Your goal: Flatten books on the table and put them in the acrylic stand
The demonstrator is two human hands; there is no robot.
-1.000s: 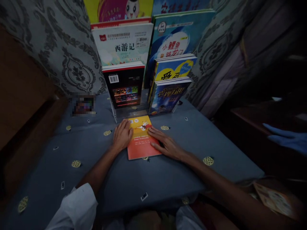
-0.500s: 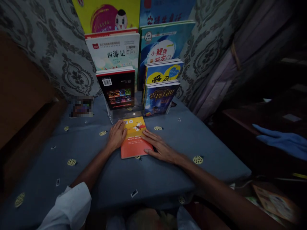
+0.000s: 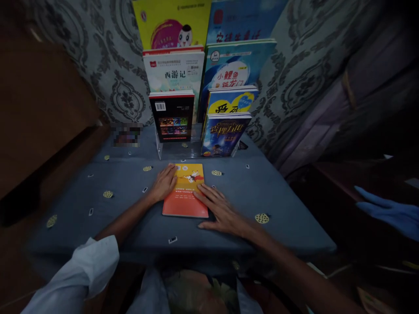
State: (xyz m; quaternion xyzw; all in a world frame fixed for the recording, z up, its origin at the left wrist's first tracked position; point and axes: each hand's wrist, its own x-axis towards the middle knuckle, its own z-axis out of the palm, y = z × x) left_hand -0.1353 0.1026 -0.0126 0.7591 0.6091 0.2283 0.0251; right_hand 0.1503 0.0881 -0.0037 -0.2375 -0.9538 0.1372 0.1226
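A yellow and orange book (image 3: 188, 203) lies on the cloth-covered table, a barcode at its upper left and a small running figure printed on it. My left hand (image 3: 165, 182) rests flat along its left edge, the fingertips on the upper left corner. On the other side my right hand (image 3: 221, 209) lies spread, its fingers on the right edge and the thumb stretched out below the book's lower right corner. Just beyond the book stands a clear stand (image 3: 178, 151) with a black book (image 3: 173, 117) and a dark blue book (image 3: 224, 135) in its front row.
Behind these rise a white book (image 3: 175, 72), a teal book (image 3: 235, 61) and taller yellow and blue ones. A brown wooden piece (image 3: 49, 109) stands at the left. A blue glove (image 3: 389, 211) lies at the right, beyond the table edge. Patterned curtain (image 3: 127, 87) hangs behind.
My right thumb has come off the book's lower right corner and now lies below it on the table. The view has shifted; the book sits slightly farther from the stand.
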